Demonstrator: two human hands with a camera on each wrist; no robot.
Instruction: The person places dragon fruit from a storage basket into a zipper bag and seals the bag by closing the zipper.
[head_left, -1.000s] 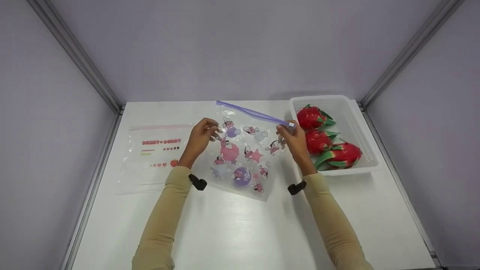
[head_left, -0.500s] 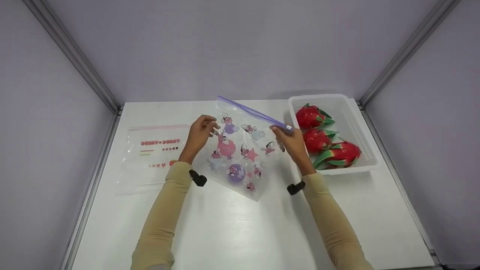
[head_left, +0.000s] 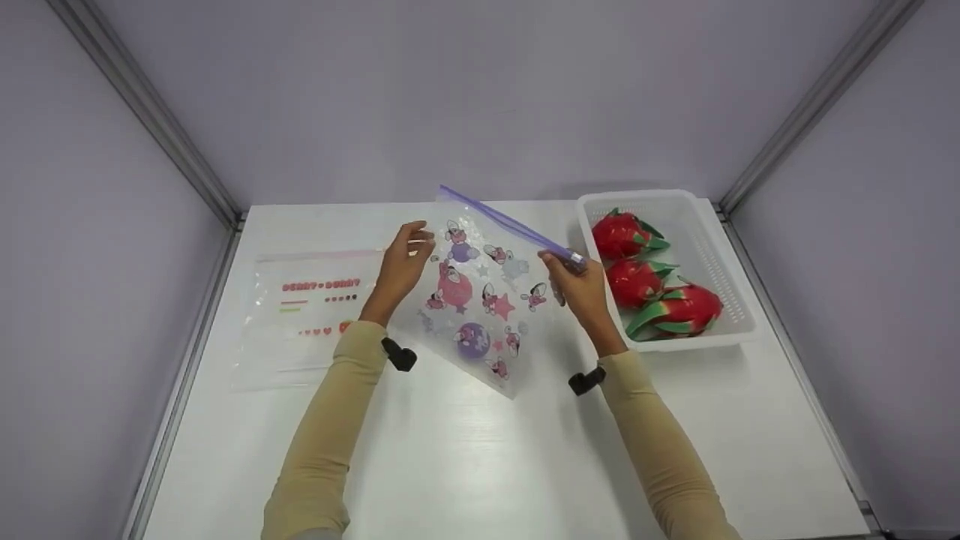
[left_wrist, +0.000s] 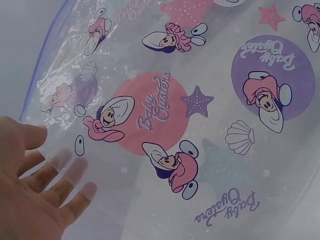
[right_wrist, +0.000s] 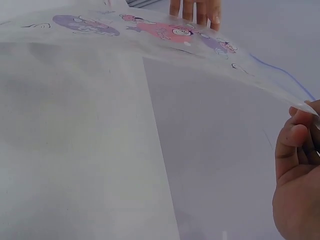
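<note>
Bag [head_left: 480, 300] lifted higher; right hand [head_left: 577, 289] pinches zipper, left hand [head_left: 401, 266] flat (fingers straight); white table [head_left: 465, 457], grey walls.

White bench [head_left: 465, 465]. Flat clear printed bag [head_left: 311, 315] lies at left. White basket [head_left: 712, 247] stands at right rear, holding three red dragon fruits [head_left: 637, 281].

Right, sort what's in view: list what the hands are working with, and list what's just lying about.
In hand:
- printed zip bag, held up off the table
- right hand, pinching the bag's purple zip edge
- left hand, fingers straight against the bag's side

Lying about:
- second zip bag, flat on the table
- white basket
- three dragon fruits in the basket
</note>
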